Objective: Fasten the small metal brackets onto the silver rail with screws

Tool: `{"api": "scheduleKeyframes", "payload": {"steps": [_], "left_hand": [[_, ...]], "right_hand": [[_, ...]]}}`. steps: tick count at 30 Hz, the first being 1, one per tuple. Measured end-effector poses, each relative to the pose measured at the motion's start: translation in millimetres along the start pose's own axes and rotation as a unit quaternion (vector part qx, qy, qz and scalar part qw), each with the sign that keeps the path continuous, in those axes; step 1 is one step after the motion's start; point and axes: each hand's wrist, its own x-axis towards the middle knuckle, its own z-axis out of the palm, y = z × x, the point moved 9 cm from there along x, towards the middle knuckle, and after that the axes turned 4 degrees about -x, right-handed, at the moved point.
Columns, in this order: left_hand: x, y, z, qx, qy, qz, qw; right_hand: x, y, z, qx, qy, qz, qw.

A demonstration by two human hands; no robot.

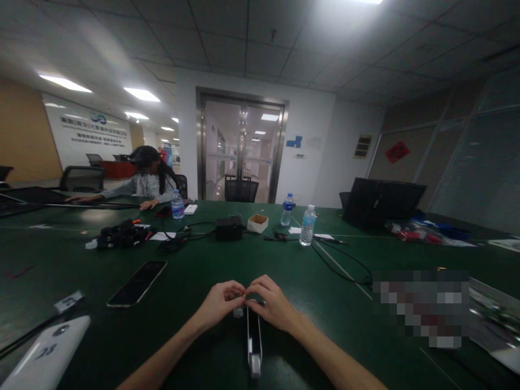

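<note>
Just above the green table, my left hand (219, 305) and my right hand (271, 301) meet at the fingertips. Both are closed in a pinch around something too small to make out. Under my right hand lies a narrow, pale-framed device (254, 333) with a dark strip along its middle and a whitish block at its near end. Its far end is hidden by my fingers. Beside it, below my left fingertips, a small grey piece (238, 312) shows in part.
To the left lie a dark-screened phone (137, 284) and a white device (49, 352). Farther back are a cable bundle (122, 236), a black box (228, 228), a small open carton (258, 223) and water bottles (307, 227). A co-worker (148, 179) sits across the table; a monitor (382, 203) stands right.
</note>
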Motion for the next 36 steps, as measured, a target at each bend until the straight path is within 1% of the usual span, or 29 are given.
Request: {"api": "scheduleKeyframes", "payload": {"steps": [3, 6, 10, 13, 15, 18, 23, 31, 36], "left_hand": [[3, -3, -8.6, 0.107, 0.003, -0.004, 0.994], [3, -6, -16.0, 0.185, 0.008, -0.021, 0.983], [2, -8, -17.1, 0.192, -0.004, -0.04, 0.981], [0, -9, -13.9, 0.172, -0.023, -0.049, 0.984], [0, -9, -12.3, 0.166, -0.029, -0.049, 0.985], [1, -10, -12.1, 0.182, -0.023, -0.047, 0.982], [1, -9, -8.8, 0.186, -0.024, -0.049, 0.981], [1, -9, -9.1, 0.19, -0.014, -0.042, 0.981], [-1, -7, -9.3, 0.186, -0.014, -0.051, 0.981]], "right_hand": [[1, 11, -10, -0.051, -0.048, 0.023, 0.997], [-5, 35, -16, -0.077, -0.109, 0.077, 0.988], [-16, 59, -11, -0.062, -0.18, 0.12, 0.974], [-21, 62, -4, -0.042, -0.209, 0.136, 0.968], [-21, 58, -1, -0.033, -0.215, 0.137, 0.966], [-20, 53, 3, -0.028, -0.219, 0.136, 0.966], [-21, 54, 7, -0.02, -0.223, 0.138, 0.965], [-20, 53, 7, -0.02, -0.224, 0.136, 0.965], [-21, 53, 6, -0.017, -0.224, 0.134, 0.965]]}}
